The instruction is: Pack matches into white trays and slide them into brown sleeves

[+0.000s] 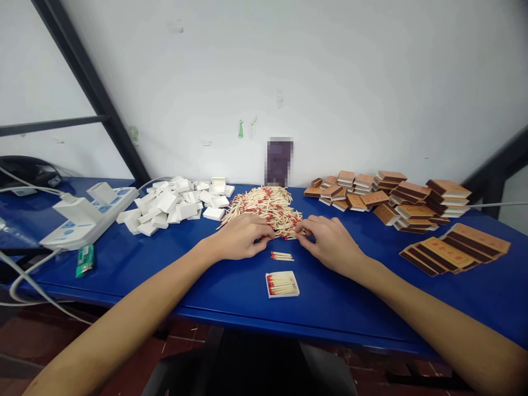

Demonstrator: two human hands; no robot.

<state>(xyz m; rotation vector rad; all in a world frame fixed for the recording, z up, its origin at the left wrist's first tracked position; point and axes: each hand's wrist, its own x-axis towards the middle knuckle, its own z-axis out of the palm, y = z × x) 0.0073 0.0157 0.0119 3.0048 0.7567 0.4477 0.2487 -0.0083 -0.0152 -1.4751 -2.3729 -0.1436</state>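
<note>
A heap of red-tipped matchsticks [264, 204] lies in the middle of the blue table [173, 275]. My left hand [241, 237] rests at the heap's near left edge, fingers curled and pinching into the matches. My right hand [330, 240] sits at the near right edge, fingers also curled on matches. Between the hands lie a few loose matches [282, 256]. Closer to me stands an open white tray [282, 284] partly filled with matches.
A pile of empty white trays [177, 206] lies left of the heap. Brown matchbox sleeves [391, 199] are stacked to the right, more flat ones [454, 248] at far right. A white power strip [88, 214], cables and a green lighter [84, 260] occupy the left end.
</note>
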